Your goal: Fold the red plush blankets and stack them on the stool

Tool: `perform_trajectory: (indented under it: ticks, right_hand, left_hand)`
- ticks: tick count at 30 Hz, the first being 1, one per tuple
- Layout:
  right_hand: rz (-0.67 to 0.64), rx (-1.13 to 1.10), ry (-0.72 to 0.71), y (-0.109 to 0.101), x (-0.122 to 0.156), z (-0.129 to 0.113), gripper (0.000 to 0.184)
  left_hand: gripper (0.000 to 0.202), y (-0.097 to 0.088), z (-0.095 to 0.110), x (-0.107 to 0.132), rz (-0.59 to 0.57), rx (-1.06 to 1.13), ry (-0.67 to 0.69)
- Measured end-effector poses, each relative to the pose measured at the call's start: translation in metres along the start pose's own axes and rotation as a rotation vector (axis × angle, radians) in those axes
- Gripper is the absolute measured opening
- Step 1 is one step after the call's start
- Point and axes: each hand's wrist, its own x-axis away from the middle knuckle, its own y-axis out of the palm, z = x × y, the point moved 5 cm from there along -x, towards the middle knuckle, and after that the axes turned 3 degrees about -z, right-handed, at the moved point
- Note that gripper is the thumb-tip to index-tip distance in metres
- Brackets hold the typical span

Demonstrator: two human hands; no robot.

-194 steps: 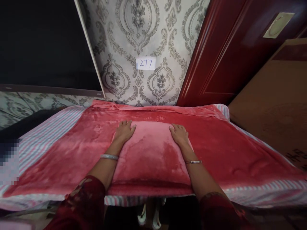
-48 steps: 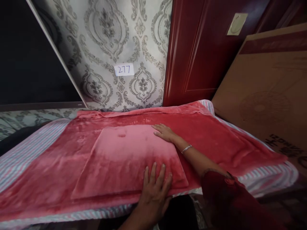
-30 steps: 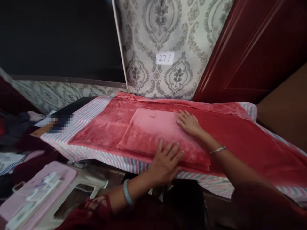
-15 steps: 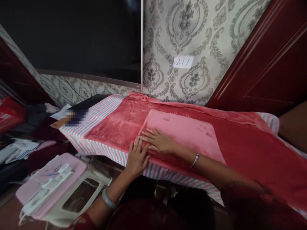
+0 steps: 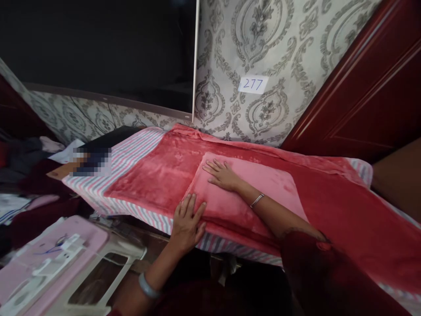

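Observation:
A red plush blanket (image 5: 148, 173) lies spread over a striped cloth (image 5: 128, 151) on a long surface. A lighter pink panel (image 5: 269, 184), perhaps a folded part of the blanket, lies in its middle. My right hand (image 5: 223, 174) rests flat on the panel near its upper left corner, fingers spread and pointing left. At the panel's lower left edge, near the front, my left hand (image 5: 187, 221) lies on the fabric with its fingers stretched out. Neither hand grips anything.
A large dark screen (image 5: 105, 48) hangs above at the left. A pink-topped stool (image 5: 88, 232) with a white power strip (image 5: 49, 272) stands front left. Clothes (image 5: 36, 175) are piled at the far left. A red-brown wooden door (image 5: 368, 87) is at the right, beside patterned wallpaper.
My right hand has slid up and away from my left hand, toward the panel's far left corner. My left hand stays at the near edge. The view has shifted slightly.

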Motion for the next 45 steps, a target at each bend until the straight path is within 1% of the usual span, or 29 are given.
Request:
perform_trajectory:
  ticks: [3,5,7,9,11,12,13,15,17,18,20,21,22,24,26,28,30,32,35,37,38,40,43,45]
  right_hand:
    - [-0.008,-0.015,0.032,-0.006,0.003,-0.007,0.065]
    - [-0.014,-0.034,0.060,-0.013,0.014,-0.016,0.063]
    - [-0.005,-0.060,0.037,-0.019,0.034,-0.030,0.063]
    - [0.013,-0.093,-0.051,-0.021,0.063,-0.046,0.065]
    - [0.035,-0.133,-0.145,-0.019,0.097,-0.060,0.066]
    - [0.044,-0.152,-0.177,-0.017,0.113,-0.066,0.066]
    - [0.053,-0.168,-0.193,-0.013,0.127,-0.069,0.067]
    - [0.079,-0.189,-0.187,-0.005,0.148,-0.073,0.066]
    - [0.118,-0.216,-0.139,0.004,0.158,-0.074,0.063]
    - [0.141,-0.234,-0.107,0.007,0.160,-0.074,0.061]
    - [0.175,-0.270,-0.044,0.015,0.159,-0.074,0.062]
    - [0.180,-0.286,-0.024,0.018,0.157,-0.074,0.064]
    - [0.180,-0.298,-0.015,0.021,0.156,-0.074,0.066]
    - [0.175,-0.312,-0.026,0.024,0.154,-0.075,0.065]
    - [0.191,-0.315,-0.050,0.023,0.154,-0.075,0.065]
    - [0.219,-0.295,-0.068,0.021,0.156,-0.075,0.067]
    - [0.230,-0.276,-0.072,0.018,0.157,-0.075,0.068]
    - [0.222,-0.276,-0.069,0.017,0.158,-0.074,0.068]
    - [0.215,-0.290,-0.073,0.015,0.159,-0.075,0.068]
    - [0.224,-0.296,-0.074,0.014,0.159,-0.075,0.067]
    - [0.230,-0.300,-0.070,0.013,0.159,-0.075,0.067]
    - [0.244,-0.304,-0.061,0.011,0.160,-0.074,0.066]
    - [0.264,-0.286,-0.052,0.008,0.160,-0.073,0.066]
    - [0.271,-0.262,-0.043,0.006,0.160,-0.073,0.066]
  left_hand:
    - [0.053,0.001,-0.001,0.000,0.005,-0.001,-0.005]
    - [0.054,0.000,-0.002,0.001,-0.003,0.007,-0.004]
    - [0.054,-0.005,-0.006,0.000,-0.015,0.030,-0.010]
    - [0.053,-0.015,-0.011,-0.005,0.002,0.052,-0.037]
    - [0.052,-0.030,-0.013,-0.019,0.018,0.090,-0.039]
    - [0.051,-0.035,-0.010,-0.032,-0.006,0.132,-0.008]
    - [0.051,-0.039,-0.004,-0.047,-0.057,0.193,0.043]
    - [0.051,-0.037,0.016,-0.081,-0.240,0.354,0.190]
    - [0.052,-0.026,0.042,-0.115,-0.431,0.479,0.317]
    - [0.053,-0.016,0.056,-0.130,-0.520,0.515,0.384]
    - [0.054,0.009,0.080,-0.151,-0.656,0.536,0.506]
    - [0.055,0.023,0.088,-0.157,-0.697,0.526,0.556]
    - [0.056,0.036,0.094,-0.162,-0.716,0.509,0.595]
    - [0.057,0.058,0.098,-0.168,-0.716,0.478,0.660]
    - [0.057,0.072,0.095,-0.173,-0.710,0.463,0.724]
    - [0.058,0.082,0.087,-0.181,-0.723,0.429,0.767]
    - [0.060,0.091,0.078,-0.198,-0.737,0.360,0.756]
    - [0.062,0.103,0.068,-0.221,-0.747,0.291,0.702]
    - [0.065,0.126,0.055,-0.255,-0.775,0.233,0.554]
    - [0.065,0.142,0.047,-0.271,-0.794,0.235,0.434]
    - [0.065,0.148,0.045,-0.276,-0.793,0.246,0.386]
    - [0.066,0.156,0.042,-0.280,-0.771,0.266,0.335]
    - [0.067,0.160,0.039,-0.279,-0.712,0.272,0.340]
    - [0.067,0.160,0.038,-0.279,-0.695,0.274,0.358]
